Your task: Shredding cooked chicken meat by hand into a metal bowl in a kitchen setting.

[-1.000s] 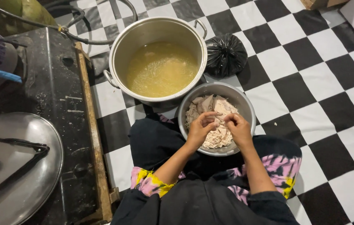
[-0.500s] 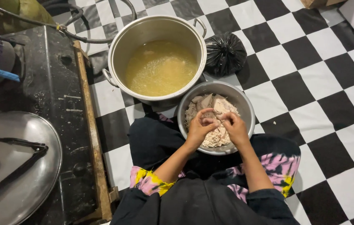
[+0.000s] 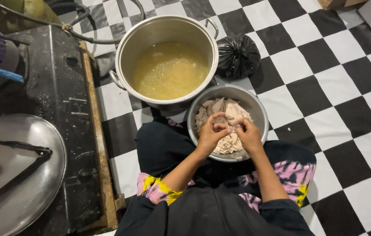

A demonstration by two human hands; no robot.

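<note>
1. The person sits on the black-and-white chequered floor (image 3: 325, 74) with a round grey metal bowl (image 3: 259, 109) on the near side of their lap, just beside a large steel stockpot (image 3: 126, 43) of yellowish broth (image 3: 170, 70) that stands farther off.
2. The left hand (image 3: 209, 135) and the right hand (image 3: 248, 135) meet over the bowl, fingertips pinched together on a small pale piece of cooked meat (image 3: 233, 127) held between them. Both hands are closed on that piece, not spread.
3. The heap of pale shredded and whole meat (image 3: 222, 111) fills the bowl; the piece in the fingers hangs right above it.
4. To pull such meat well, in my judgement, keep the pinches close together, draw along the grain, and work low over the bowl so that strands drop inside and not on the cloth.
5. A knotted black plastic bag (image 3: 238, 54) lies on the floor to the right of the pot, near the bowl's far rim.
6. At left a black stove top (image 3: 58, 100) carries a round grey metal lid (image 3: 41, 183) with dark tongs (image 3: 19, 170) lying across it.
7. Hard to make out: the exact grip of each thumb, and how large the held piece is. The lid is cut off at the left edge, and the purple and blue things at the far left corner cannot be identified.
</note>
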